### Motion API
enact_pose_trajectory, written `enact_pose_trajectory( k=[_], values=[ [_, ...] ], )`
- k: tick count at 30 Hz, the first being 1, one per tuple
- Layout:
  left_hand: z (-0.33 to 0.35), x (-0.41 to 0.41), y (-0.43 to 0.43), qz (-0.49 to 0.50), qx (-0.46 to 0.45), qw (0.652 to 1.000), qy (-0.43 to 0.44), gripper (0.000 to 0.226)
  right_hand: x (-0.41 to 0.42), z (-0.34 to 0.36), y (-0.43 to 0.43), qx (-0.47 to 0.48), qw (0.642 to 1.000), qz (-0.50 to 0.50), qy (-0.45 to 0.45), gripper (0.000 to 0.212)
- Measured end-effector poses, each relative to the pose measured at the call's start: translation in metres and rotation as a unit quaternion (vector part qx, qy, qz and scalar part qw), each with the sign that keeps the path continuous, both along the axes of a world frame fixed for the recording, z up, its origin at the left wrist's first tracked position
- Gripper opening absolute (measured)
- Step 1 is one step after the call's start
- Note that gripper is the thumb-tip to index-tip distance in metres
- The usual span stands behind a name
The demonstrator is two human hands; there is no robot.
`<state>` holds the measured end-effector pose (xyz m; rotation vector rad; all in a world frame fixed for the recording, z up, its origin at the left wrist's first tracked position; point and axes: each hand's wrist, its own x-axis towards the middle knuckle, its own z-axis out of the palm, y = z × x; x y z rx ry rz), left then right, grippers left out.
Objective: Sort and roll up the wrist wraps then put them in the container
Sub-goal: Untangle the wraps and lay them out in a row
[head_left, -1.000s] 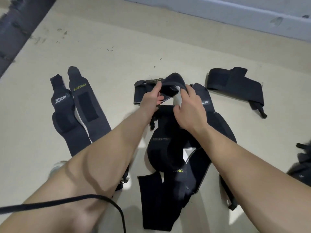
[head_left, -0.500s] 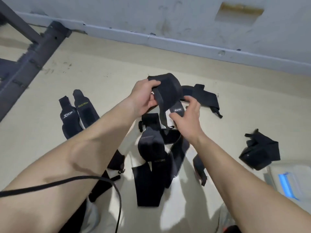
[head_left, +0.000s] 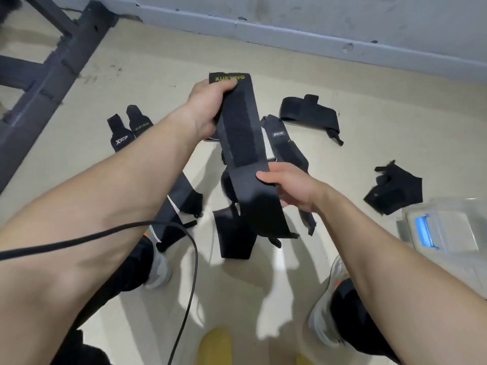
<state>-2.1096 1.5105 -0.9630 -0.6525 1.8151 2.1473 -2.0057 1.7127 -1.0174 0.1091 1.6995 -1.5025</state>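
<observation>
Between both hands (head_left: 210,106), wrist wrap (head_left: 238,133) stretched

The floor (head_left: 369,83) lies open across the top of the frame below the wall (head_left: 342,11), and again at lower centre. A heap of wraps (head_left: 233,241) crowds the middle. At right, a crumpled wrap (head_left: 395,192) sits just beside the container (head_left: 448,233). A metal frame (head_left: 52,83) bars the upper left.
</observation>
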Motion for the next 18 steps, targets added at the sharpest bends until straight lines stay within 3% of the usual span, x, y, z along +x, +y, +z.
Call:
enact_pose_trajectory(
  k=[4, 7, 10, 14, 18],
  values=[
    [-0.047, 0.025, -0.016, -0.033, -0.035, 0.998, -0.035, 0.024, 0.035, -0.051, 0.003, 0.076, 0.974, 0.153, -0.150, 0.029],
    [-0.088, 0.048, -0.031, -0.096, -0.064, 0.988, -0.102, 0.026, 0.044, -0.095, 0.005, 0.194, 0.951, 0.202, -0.128, 0.026],
    [-0.120, 0.067, -0.044, -0.124, -0.078, 0.977, -0.155, 0.024, 0.038, -0.138, 0.002, 0.284, 0.956, 0.064, -0.028, 0.023],
    [-0.146, 0.076, -0.058, -0.128, -0.056, 0.971, -0.193, 0.022, 0.023, -0.179, -0.015, 0.267, 0.957, -0.102, -0.052, 0.003],
    [-0.162, 0.076, -0.063, -0.097, -0.048, 0.967, -0.229, 0.023, 0.013, -0.195, -0.041, 0.249, 0.955, -0.142, -0.074, 0.024]
  ],
)
